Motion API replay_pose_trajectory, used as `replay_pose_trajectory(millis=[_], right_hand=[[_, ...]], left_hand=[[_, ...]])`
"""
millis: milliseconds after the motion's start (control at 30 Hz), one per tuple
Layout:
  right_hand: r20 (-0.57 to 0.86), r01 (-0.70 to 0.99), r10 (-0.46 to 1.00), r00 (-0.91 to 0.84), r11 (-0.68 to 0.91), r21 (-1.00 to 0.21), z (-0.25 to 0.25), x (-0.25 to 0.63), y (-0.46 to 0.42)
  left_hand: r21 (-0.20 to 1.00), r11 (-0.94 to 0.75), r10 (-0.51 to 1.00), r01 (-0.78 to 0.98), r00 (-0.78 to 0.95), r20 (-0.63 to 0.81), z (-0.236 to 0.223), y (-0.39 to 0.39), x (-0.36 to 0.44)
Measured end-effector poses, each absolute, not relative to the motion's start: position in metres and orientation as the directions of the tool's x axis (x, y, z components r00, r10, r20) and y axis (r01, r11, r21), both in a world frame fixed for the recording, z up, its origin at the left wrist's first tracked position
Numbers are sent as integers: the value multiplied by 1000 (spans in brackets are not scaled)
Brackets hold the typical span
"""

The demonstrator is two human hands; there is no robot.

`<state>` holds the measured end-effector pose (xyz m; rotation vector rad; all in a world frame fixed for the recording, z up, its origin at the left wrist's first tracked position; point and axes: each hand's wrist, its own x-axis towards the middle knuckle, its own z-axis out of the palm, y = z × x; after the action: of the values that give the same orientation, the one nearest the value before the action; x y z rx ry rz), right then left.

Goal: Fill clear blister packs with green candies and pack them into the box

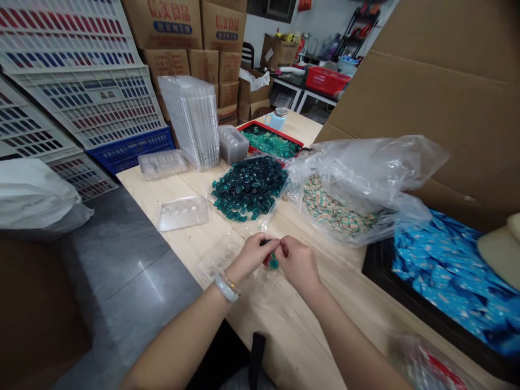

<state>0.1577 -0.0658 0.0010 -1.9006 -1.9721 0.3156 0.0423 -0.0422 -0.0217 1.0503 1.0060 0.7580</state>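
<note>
My left hand (254, 253) and my right hand (299, 264) meet above the near part of the table, thumbs and fingertips pinched together. A small dark green piece (266, 242) shows between the fingers of my left hand. Just below the fingertips is a brighter green piece (273, 262), with a bit of red beside it. What my right fingertips grip is hidden. Beside my left wrist lies a clear moulded plastic tray (217, 254). Beyond my hands is a heap of glossy dark teal pieces (249, 187) on clear plastic.
A clear bag (341, 211) of small printed packets lies at right, beside a black tray (376, 260) of blue wrappers (450, 276). Stacked clear trays (195, 124), a red-rimmed tray (300, 147) of green pieces and a blue mug (276, 119) stand behind. Crates (105, 103) line the left.
</note>
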Motion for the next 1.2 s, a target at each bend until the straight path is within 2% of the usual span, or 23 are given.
replay_pose_trajectory(millis=[167,267,367,433,500,633,700,767,833,867,967,1067,1200], right_hand=[[-33,670,998,51,-58,-740,2,165,-80],[-49,529,998,41,-64,-846,2,167,-90],[66,450,997,-45,79,-890,0,171,-102],[89,361,988,-128,130,-923,-4,176,-111],[43,254,984,-173,87,-963,-8,179,-118],[-134,62,970,-204,-124,-990,-16,179,-129],[-203,29,952,-227,-201,-979,-20,178,-131],[-227,87,955,-189,-214,-973,-25,179,-130],[-201,301,975,-97,-164,-940,-31,180,-127],[-171,452,983,-70,-122,-884,-34,180,-125],[-146,827,984,-100,1,-562,-39,176,-116],[-213,948,967,-137,66,-312,-39,167,-107],[-272,965,931,-242,202,-166,-37,161,-100]], left_hand=[[971,214,843,106,482,-239,-6,-51,32],[969,201,832,140,499,-245,-1,-58,27],[935,348,767,66,554,-325,-6,-65,26],[890,455,694,16,619,-367,-12,-72,27],[855,518,637,0,667,-386,-18,-78,28],[839,544,617,9,673,-407,-26,-89,27],[844,534,630,49,643,-436,-29,-93,24],[866,492,679,92,583,-447,-35,-95,19],[890,438,752,128,491,-441,-43,-97,13],[894,424,777,146,447,-443,-47,-99,10],[894,392,807,219,385,-448,-58,-103,5],[916,226,819,330,445,-363,-58,-105,5],[910,-4,790,415,559,-252,-50,-102,7]])
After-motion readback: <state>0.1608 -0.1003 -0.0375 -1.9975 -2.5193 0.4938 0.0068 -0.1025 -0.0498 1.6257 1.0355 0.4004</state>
